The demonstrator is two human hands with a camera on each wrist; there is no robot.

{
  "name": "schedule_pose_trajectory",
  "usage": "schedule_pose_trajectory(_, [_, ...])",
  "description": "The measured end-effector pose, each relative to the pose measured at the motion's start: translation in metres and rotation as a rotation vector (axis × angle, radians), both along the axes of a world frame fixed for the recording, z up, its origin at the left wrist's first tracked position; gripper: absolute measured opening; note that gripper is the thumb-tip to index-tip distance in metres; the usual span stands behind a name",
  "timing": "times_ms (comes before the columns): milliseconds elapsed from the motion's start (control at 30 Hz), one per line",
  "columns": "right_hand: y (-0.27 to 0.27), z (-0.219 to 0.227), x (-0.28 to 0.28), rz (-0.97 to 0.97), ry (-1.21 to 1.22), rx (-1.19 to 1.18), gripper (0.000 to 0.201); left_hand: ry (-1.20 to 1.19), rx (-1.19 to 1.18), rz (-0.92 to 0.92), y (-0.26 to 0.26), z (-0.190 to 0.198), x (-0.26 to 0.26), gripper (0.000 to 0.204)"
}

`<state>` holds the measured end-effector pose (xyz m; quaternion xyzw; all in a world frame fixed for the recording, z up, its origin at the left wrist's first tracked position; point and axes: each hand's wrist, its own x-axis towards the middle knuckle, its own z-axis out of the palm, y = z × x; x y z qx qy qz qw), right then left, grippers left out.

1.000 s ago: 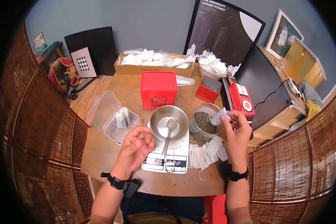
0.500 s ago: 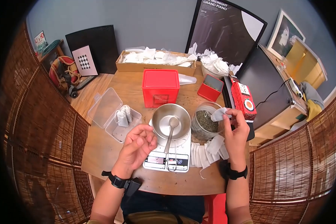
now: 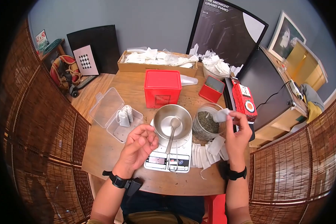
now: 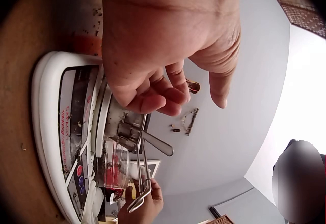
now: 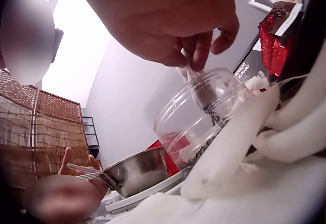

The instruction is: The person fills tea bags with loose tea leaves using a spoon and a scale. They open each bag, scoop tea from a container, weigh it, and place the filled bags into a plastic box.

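Note:
My right hand (image 3: pixel 238 136) pinches the top of a small white tea bag (image 3: pixel 221 115) between thumb and fingers. The bag tilts down into a clear round jar (image 3: pixel 200 134) of dried green tea leaves (image 3: pixel 208 122). In the right wrist view, dark leaf bits show at the low end of the tea bag (image 5: pixel 205 95). My left hand (image 3: pixel 138 147) hovers with loosely bent fingers, holding nothing, by a steel pan (image 3: pixel 159 128). A spoon (image 3: pixel 171 138) lies across that pan, which sits on a white kitchen scale (image 3: pixel 184 167).
Flat white tea bags (image 3: pixel 201 156) fan out before the jar. An open plastic box (image 3: pixel 117 136) with filled bags stands left. Behind are a red lidded canister (image 3: pixel 162 89), a small red tin (image 3: pixel 211 89), a carton (image 3: pixel 156 69) of white bags and a red packet (image 3: pixel 246 102).
The tea bag in my right hand has shifted and turned slightly above the jar. My left hand keeps the same pose, and the head view has moved a little.

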<state>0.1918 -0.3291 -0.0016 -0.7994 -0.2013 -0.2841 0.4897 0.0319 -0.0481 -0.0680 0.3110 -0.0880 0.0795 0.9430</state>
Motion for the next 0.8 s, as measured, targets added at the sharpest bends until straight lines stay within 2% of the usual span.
schedule_pose_trajectory(33, [-0.001,0.003,0.000,0.000,0.000,-0.001,0.013,0.001,0.000,0.002,0.000,-0.001,0.000,0.050])
schedule_pose_trajectory(100, [-0.005,0.013,-0.001,0.060,0.029,-0.146,0.010,0.002,0.000,0.004,-0.001,-0.001,-0.001,0.050])
schedule_pose_trajectory(233, [-0.006,0.007,0.001,0.000,-0.006,-0.012,0.011,-0.010,0.010,0.003,0.001,0.000,0.001,0.051])
schedule_pose_trajectory(300, [-0.010,0.009,0.001,0.039,0.068,-0.098,0.011,-0.011,0.012,0.004,-0.001,-0.002,-0.001,0.051])
schedule_pose_trajectory(367, [-0.006,0.003,0.004,0.013,0.026,0.132,0.011,-0.004,0.006,0.004,0.000,0.000,0.000,0.051])
schedule_pose_trajectory(400, [-0.011,0.005,0.004,0.015,0.056,0.029,0.010,-0.005,0.006,0.010,0.000,0.001,0.000,0.051])
schedule_pose_trajectory(467, [-0.012,0.002,0.006,0.023,0.073,0.067,0.009,-0.017,-0.035,0.018,-0.004,0.003,0.000,0.044])
schedule_pose_trajectory(567, [-0.012,0.003,0.007,0.020,0.063,0.109,0.008,-0.006,-0.036,0.022,-0.004,0.003,-0.001,0.044])
schedule_pose_trajectory(633, [-0.015,0.005,0.007,0.073,0.165,0.115,0.009,0.009,-0.020,0.019,-0.003,0.001,-0.002,0.047])
schedule_pose_trajectory(800, [-0.013,0.009,0.001,0.068,0.119,0.102,0.008,0.008,0.015,0.013,-0.002,0.002,-0.001,0.050])
